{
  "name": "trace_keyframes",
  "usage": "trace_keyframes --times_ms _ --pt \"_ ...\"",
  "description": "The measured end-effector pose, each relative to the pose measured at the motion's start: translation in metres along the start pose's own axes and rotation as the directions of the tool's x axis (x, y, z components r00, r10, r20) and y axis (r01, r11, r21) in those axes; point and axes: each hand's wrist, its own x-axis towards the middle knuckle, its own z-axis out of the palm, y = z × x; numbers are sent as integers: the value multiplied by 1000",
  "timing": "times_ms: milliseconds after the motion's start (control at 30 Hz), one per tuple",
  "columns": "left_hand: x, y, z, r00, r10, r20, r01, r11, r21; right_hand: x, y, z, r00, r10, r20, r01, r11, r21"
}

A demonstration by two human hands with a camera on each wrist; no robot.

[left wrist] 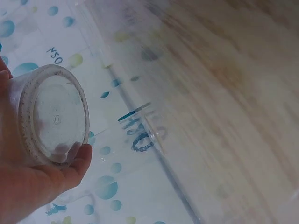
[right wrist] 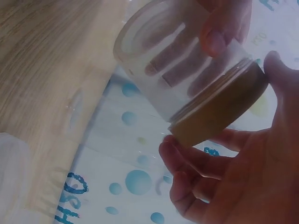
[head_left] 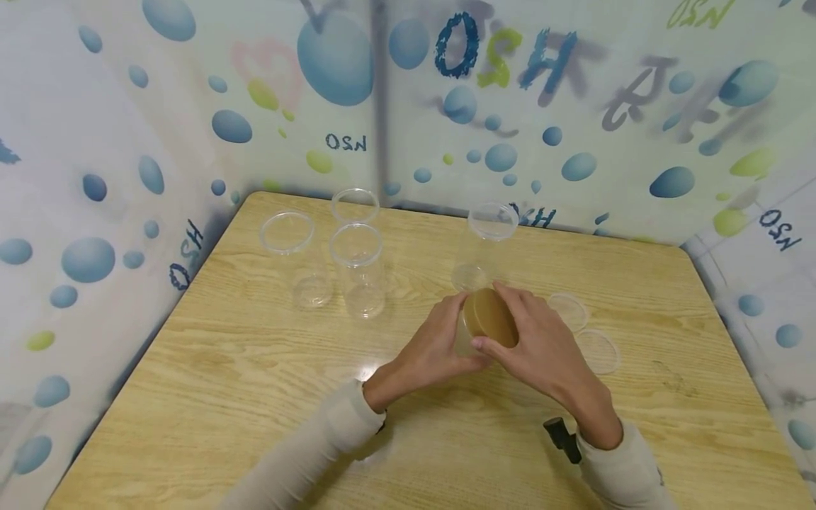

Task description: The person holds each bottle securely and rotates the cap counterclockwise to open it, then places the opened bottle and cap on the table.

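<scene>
Above the table, both hands hold a clear jar [right wrist: 156, 86] with a gold-brown lid [head_left: 491, 317], tilted. The left hand [head_left: 436, 343] grips the jar's body; its fingers show through the clear wall in the right wrist view. The right hand [head_left: 542, 343] holds the lid by its edge, thumb on one side and fingertips on the other. In the right wrist view the lid sits at the jar's mouth. The jar's round bottom [left wrist: 58, 116] faces the left wrist camera, and nothing shows inside.
Clear cups stand on the wooden table [head_left: 210, 354]: a front-left cup [head_left: 299, 273], another cup [head_left: 360, 280] beside it with one behind, and a cup [head_left: 487, 248] beyond the hands. Two clear flat lids lie right of the hands, the nearer lid [head_left: 597, 351] partly hidden. Patterned walls border the table.
</scene>
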Motion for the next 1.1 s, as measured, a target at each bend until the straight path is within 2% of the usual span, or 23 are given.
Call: trace_keyframes --times_ms 267,667,900,1100 --pt "0 -2 2 1000 23 -14 -23 1000 20 -1 -3 -4 997 52 62 -54 998 20" --pt "1 -2 1 999 44 -6 -43 998 35 -1 -2 -6 997 27 73 -32 997 66" --pt "2 -5 -2 997 77 11 -77 995 64 0 -1 -5 996 -19 88 7 991 135" --pt "2 -8 -4 996 81 29 -82 995 57 -1 0 -4 995 -52 87 37 985 167"
